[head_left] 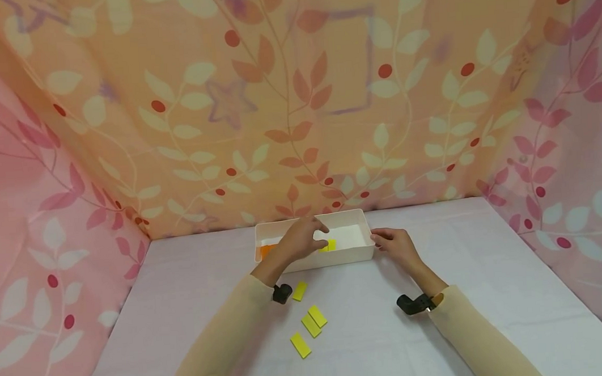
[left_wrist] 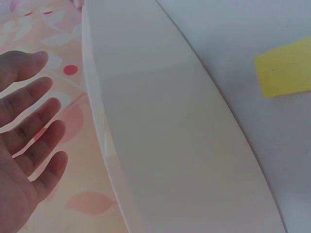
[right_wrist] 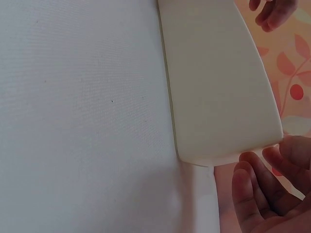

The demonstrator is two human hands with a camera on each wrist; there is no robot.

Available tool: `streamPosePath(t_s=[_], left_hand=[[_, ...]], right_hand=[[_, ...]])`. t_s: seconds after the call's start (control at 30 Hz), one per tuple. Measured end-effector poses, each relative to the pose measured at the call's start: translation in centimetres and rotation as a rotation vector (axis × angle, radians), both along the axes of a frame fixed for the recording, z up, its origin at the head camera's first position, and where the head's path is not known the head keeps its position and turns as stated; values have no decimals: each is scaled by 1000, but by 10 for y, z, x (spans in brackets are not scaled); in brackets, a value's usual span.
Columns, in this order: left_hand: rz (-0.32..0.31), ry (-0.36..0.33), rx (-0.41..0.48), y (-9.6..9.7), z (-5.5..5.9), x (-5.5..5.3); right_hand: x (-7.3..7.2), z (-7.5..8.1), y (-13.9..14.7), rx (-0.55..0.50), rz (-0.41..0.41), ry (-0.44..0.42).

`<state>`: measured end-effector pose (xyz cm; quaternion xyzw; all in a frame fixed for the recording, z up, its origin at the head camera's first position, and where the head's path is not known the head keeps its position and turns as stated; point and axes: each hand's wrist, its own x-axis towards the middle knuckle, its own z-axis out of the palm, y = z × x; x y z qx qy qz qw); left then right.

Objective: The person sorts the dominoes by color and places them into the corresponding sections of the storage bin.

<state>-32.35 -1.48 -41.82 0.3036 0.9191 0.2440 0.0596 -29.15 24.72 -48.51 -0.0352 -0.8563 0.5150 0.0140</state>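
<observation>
A long white box [head_left: 348, 257] stands near the back of the table. My left hand [head_left: 301, 239] hovers over it with fingers apart; in the left wrist view that hand [left_wrist: 24, 141] holds nothing. Orange pieces [head_left: 267, 250] lie inside at the left end, partly hidden by the left forearm, and yellow pieces [head_left: 332, 245] lie near the middle. At the box's right end my right hand [head_left: 398, 248] grips the rim; the right wrist view has its thumb [right_wrist: 294, 148] by the corner and the fingers against the end wall.
Several flat yellow rectangular pieces [head_left: 301, 345] lie on the white tablecloth [head_left: 370, 343] in front of the box, near the left forearm. Behind the table hangs a leaf-patterned curtain [head_left: 286, 98], with more pink fabric [head_left: 584, 139] on both sides.
</observation>
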Motion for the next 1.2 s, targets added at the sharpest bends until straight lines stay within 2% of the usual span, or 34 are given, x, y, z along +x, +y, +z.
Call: streamPosePath(t_s=[0.13,0.37,0.53,0.7,0.97,1.07,1.2], left_hand=[[-3,26,-10,-4,2,6],[-48,-35,-14,-11,3,21],[-82,-63,17,-24,-4,30],[-68,-102,47,-39,-12,38],[-65,-207,-2,-58,-30,52],[-63,-208,-36,-62,-35,54],[-65,-159,-109,-65,-41,55]], right_hand=[[0,0,0,-5,-3,-4],[-2,-2,2,-1,1,32],[-2,-4,2,-4,5,37],[-2,-2,2,-8,5,30],[-1,-3,0,-3,7,50],[0,-3,0,8,3,41],[0,-3,0,15,-4,30]])
